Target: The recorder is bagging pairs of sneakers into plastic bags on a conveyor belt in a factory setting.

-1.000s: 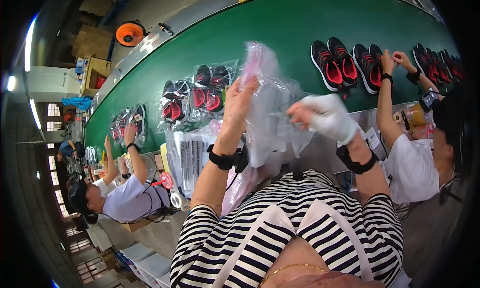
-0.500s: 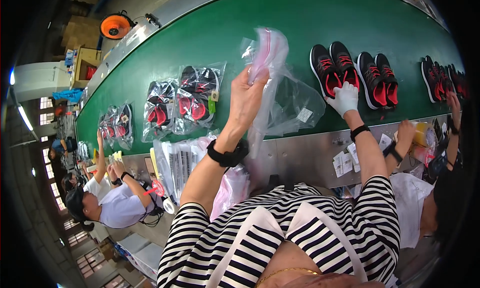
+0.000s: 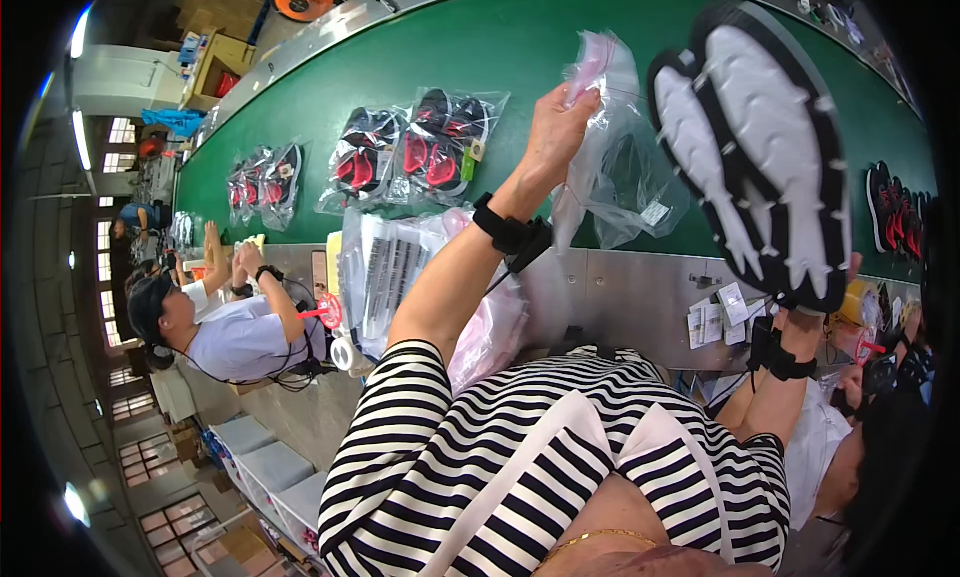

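Pinched in my left hand (image 3: 565, 122) is a clear plastic bag (image 3: 632, 177) with a pink strip along its edge; the bag's body hangs over the near side of the green conveyor belt (image 3: 480, 52). My right hand (image 3: 803, 322) holds up a pair of sneakers (image 3: 775, 127), white-and-black soles turned toward me. The shoes hide most of this hand and its fingers. They are raised above the belt, to the right of the bag, and cover part of the belt behind them.
Bagged black-and-red sneakers (image 3: 365, 162) lie on the belt to the left; more sneakers (image 3: 890, 212) stand at the far right. White labels (image 3: 715, 317) and a pile of plastic bags (image 3: 395, 277) lie along the metal ledge (image 3: 630, 282). Co-workers (image 3: 235, 327) sit on both sides.
My right hand has lifted the pair of sneakers off the belt and tipped them so their soles face me. My left hand, still gripping the bag, appears farther right and higher in view.
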`<action>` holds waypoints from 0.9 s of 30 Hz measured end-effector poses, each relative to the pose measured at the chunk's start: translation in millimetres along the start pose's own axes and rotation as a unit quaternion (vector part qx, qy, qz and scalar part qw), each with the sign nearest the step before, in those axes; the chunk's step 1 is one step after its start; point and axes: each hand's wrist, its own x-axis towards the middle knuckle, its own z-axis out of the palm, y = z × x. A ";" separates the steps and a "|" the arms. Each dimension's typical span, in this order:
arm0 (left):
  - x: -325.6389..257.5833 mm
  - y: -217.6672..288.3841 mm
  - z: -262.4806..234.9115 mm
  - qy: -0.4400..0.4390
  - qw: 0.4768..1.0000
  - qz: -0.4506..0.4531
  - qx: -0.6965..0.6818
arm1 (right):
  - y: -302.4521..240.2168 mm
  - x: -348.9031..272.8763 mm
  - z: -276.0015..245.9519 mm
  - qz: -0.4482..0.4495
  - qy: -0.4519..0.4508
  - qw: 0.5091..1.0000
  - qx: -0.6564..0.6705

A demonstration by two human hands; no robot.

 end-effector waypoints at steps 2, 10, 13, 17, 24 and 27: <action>-8.1 9.5 2.5 -0.003 1.000 0.009 -0.025 | 16.3 -24.2 7.8 0.008 0.180 0.965 -0.188; -95.8 -23.0 80.9 -0.149 0.937 0.209 0.237 | 103.3 28.5 118.6 0.118 -0.082 0.446 -0.884; -95.7 -4.0 93.2 -0.162 0.914 0.253 0.274 | 98.1 43.4 145.0 0.022 -0.239 0.354 -0.904; -40.4 61.7 100.1 -0.116 0.866 0.351 0.338 | 100.7 48.4 197.4 0.036 -0.359 0.238 -0.902; -123.3 44.7 141.7 -0.375 0.705 0.473 0.373 | 105.1 31.7 133.0 -0.141 -0.292 0.553 -0.768; -130.9 33.6 94.4 -0.353 0.784 0.354 0.368 | 118.9 2.6 45.0 0.115 0.062 0.790 -0.599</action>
